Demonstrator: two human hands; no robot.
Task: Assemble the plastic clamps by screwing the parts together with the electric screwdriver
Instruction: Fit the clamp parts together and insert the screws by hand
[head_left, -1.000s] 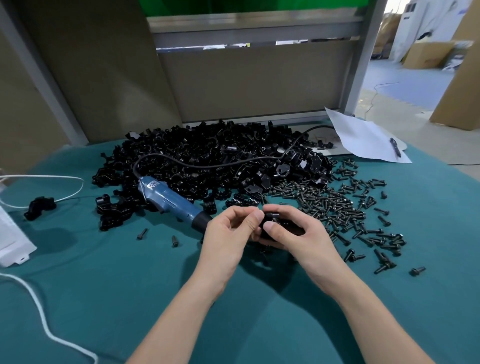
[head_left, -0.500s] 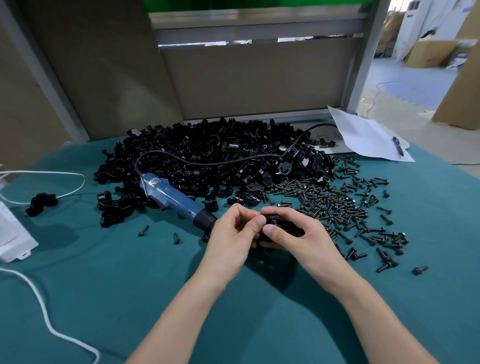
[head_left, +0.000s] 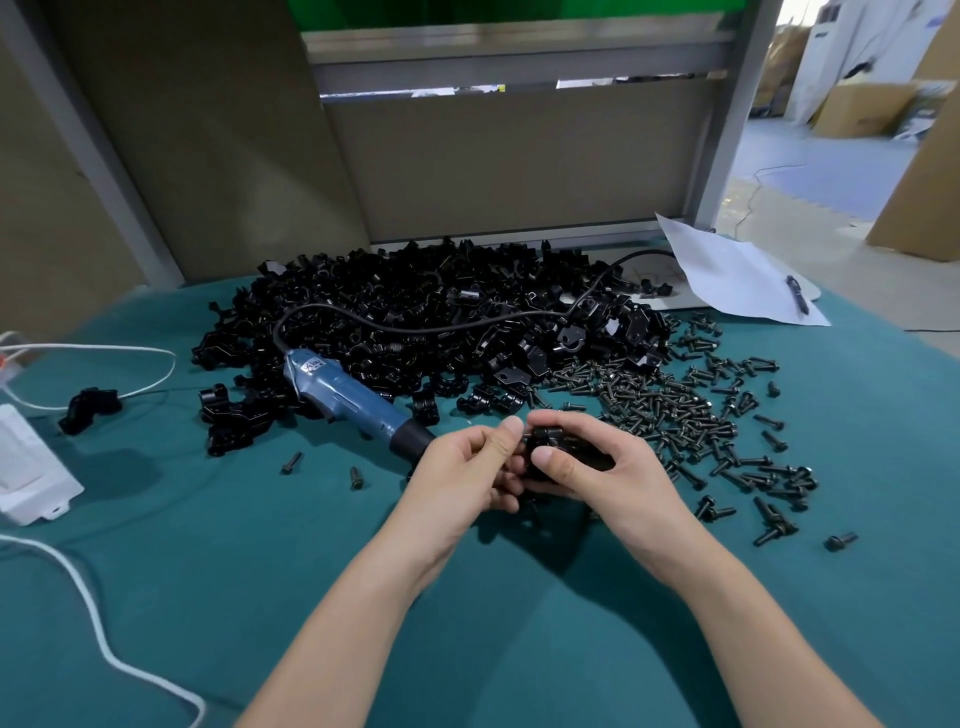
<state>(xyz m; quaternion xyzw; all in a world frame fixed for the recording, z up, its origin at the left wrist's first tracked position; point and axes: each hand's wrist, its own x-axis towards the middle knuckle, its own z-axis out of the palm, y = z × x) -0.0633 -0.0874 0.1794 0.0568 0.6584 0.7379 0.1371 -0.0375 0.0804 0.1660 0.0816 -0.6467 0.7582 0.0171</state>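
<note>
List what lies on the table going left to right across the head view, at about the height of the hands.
white box → lone black clamp part → blue electric screwdriver → left hand → right hand → spread of screws

A factory workshop: heaped black clamp parts (head_left: 415, 312), loose screws (head_left: 675, 410), cardboard boxes (head_left: 857, 109) behind.

The table cover (head_left: 218, 597) was plain teal. The heaped clamp parts (head_left: 415, 312) were glossy black, the scattered screws (head_left: 675, 410) dark, perhaps gunmetal. The electric screwdriver (head_left: 343, 395) was blue with a black nose and black cord (head_left: 426, 328). White were the paper sheet (head_left: 727, 280), the rope (head_left: 88, 613) and a flat box (head_left: 26, 473).
</note>
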